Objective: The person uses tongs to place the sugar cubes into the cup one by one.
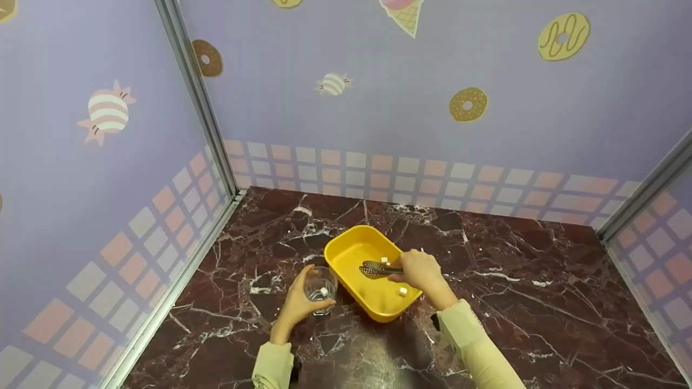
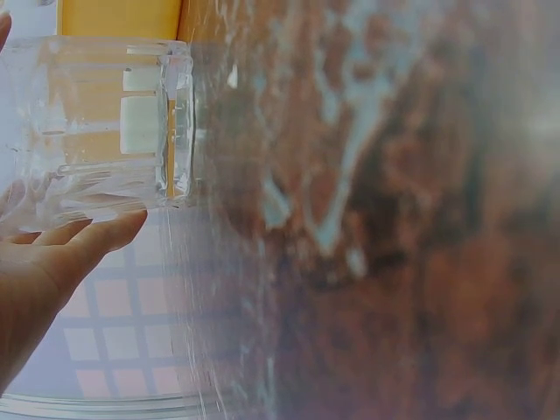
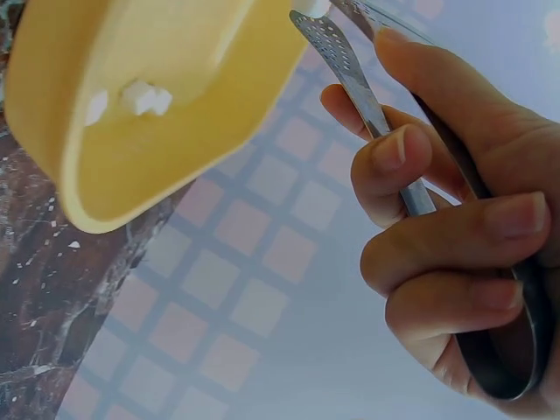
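My left hand grips a clear glass, thumb and fingers around its sides. One white cube lies inside it. The left wrist view shows the glass with its base close over the tabletop. My right hand holds metal tongs with perforated ends and a dark handle, over the yellow basin. In the right wrist view, fingers curl around the tongs, and something white shows between their tips. Several white cubes lie in the basin, two partly overlapped by the hand.
A dark red marble tabletop with white veins lies under everything. Purple panels printed with sweets and checks stand behind and at both sides, joined by metal posts. The glass is right beside the basin's left side.
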`<state>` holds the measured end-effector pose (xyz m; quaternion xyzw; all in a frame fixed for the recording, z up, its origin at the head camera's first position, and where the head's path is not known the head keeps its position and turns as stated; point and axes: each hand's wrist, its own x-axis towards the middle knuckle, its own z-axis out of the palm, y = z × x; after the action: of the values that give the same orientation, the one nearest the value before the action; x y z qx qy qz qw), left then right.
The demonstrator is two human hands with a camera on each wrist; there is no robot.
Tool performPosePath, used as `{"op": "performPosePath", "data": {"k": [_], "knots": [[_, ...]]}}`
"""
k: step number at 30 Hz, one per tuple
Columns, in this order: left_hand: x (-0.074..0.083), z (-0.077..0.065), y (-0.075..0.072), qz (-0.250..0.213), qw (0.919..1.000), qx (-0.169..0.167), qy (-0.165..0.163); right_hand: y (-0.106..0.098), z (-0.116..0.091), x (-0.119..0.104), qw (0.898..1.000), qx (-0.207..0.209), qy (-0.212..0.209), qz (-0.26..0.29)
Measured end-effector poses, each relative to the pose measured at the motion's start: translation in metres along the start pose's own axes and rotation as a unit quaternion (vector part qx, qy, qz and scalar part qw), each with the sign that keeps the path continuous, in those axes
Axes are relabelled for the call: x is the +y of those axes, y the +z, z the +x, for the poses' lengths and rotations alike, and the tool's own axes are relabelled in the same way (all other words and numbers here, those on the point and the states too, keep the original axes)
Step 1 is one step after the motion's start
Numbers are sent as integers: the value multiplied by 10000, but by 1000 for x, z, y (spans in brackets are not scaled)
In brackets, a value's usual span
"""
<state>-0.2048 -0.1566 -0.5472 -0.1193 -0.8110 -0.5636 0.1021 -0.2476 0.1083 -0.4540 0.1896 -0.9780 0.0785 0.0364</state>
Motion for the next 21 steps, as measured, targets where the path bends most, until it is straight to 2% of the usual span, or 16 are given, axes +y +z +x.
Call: {"op": "performPosePath", "data": {"k": [9, 16, 21], "knots": [[-2, 2, 0, 73, 9999, 61, 39, -15, 6, -18, 9997, 128, -225, 9], [-33, 5, 6, 213, 9995, 160, 144, -18, 10, -36, 9991, 155, -402, 24], [-38, 6, 7, 229, 9995, 153, 173, -14, 12, -46, 9971, 269, -713, -13]]}}
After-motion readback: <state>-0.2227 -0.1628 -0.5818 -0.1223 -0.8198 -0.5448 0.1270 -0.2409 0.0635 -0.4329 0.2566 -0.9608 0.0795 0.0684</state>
